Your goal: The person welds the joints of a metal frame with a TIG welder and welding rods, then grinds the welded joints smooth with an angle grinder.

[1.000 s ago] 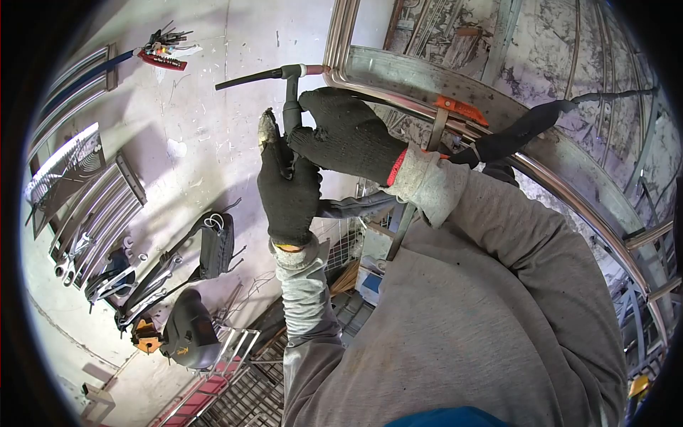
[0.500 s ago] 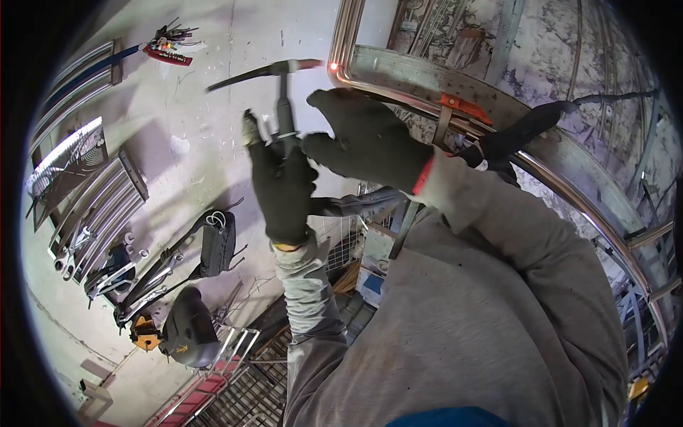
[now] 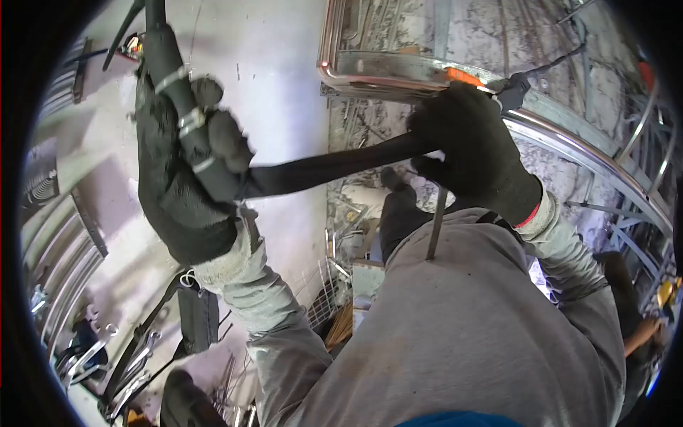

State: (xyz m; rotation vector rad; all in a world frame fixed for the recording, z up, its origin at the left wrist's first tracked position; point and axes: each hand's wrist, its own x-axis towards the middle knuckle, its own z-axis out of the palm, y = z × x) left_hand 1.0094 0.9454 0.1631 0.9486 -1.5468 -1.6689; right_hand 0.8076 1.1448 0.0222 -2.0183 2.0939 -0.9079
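Torch (image 3: 162, 53) stands at ten o'clock, its handle across the left hand (image 3: 171, 178), whose fingers curl around it. Toward one o'clock, the right hand (image 3: 473, 146) pinches the black cable (image 3: 334, 167) between its fingers, near the orange clamp (image 3: 464, 75).

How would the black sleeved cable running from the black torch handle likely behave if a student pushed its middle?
The black sleeved cable would probably flex, since it bends gently between the gloved left hand and right hand. It may resist sharp folding, as it looks thick and sags little. Its matte covering suggests little slipperiness.
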